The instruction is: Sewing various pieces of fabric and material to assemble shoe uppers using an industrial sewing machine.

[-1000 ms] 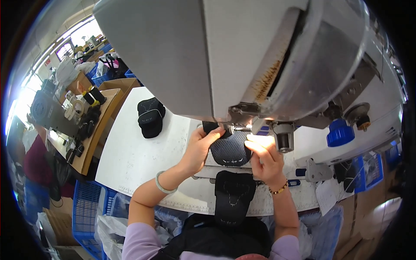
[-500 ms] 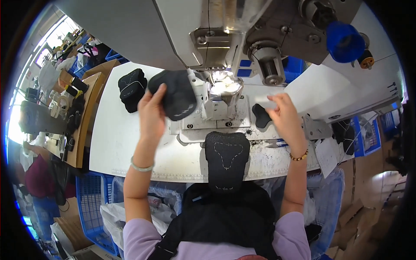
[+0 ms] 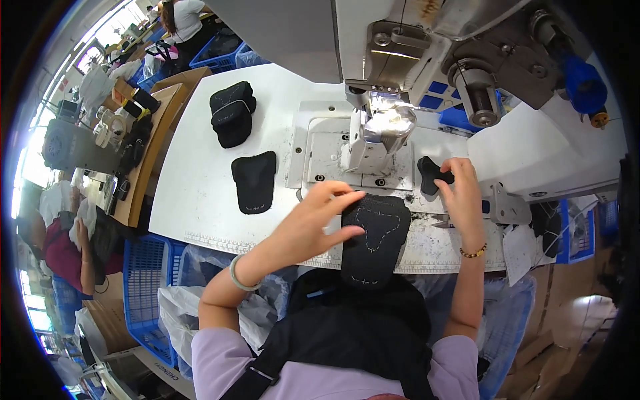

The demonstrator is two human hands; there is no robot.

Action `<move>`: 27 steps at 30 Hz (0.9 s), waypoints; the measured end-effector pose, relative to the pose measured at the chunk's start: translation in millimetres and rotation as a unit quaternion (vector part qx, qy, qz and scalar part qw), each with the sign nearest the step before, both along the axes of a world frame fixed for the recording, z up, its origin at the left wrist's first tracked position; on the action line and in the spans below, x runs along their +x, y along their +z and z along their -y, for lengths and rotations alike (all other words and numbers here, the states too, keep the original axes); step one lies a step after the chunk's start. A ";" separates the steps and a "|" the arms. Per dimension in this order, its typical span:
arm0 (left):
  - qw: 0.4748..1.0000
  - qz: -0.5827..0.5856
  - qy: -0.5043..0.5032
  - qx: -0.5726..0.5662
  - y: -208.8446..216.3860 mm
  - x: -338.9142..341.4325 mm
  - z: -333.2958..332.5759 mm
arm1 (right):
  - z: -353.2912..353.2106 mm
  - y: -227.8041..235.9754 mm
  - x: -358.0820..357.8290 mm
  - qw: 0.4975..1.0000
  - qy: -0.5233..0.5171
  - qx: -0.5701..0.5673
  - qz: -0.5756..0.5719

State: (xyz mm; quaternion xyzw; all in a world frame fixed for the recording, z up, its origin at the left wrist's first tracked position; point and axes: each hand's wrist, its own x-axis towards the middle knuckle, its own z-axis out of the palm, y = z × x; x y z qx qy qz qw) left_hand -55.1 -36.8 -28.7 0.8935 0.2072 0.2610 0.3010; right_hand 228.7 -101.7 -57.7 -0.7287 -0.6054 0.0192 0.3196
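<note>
our room on white tabletop (image 3: pixel 275 110) between black stack (image 3: pixel 232 119) and machine post (image 3: pixel 362 152), stitched black panel (image 3: pixel 373 259) crowding our near edge

The panel (image 3: pixel 254 183), formerly under the needle and then in the left hand (image 3: pixel 327 217), now lies on the table, released. The left hand has shifted to the upper left edge of the marked panel (image 3: pixel 377 240). The right hand (image 3: pixel 460 190) has advanced to the small piece (image 3: pixel 427 177), thumb and forefinger at its right end. A co-worker (image 3: pixel 183 20) has come into view, upper left.
</note>
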 end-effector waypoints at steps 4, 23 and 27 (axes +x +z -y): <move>0.998 -0.059 -0.019 0.033 -8.3 8.2 -8.3 | 1.4 3.7 -4.2 0.999 0.005 0.005 0.050; 0.720 0.344 -0.069 -0.599 0.7 19.8 -22.0 | 29.9 46.4 -95.8 0.772 0.235 0.000 -0.590; 0.682 0.371 -0.047 -0.628 18.6 33.8 -13.4 | 11.4 45.0 -108.9 0.859 0.117 0.112 -0.485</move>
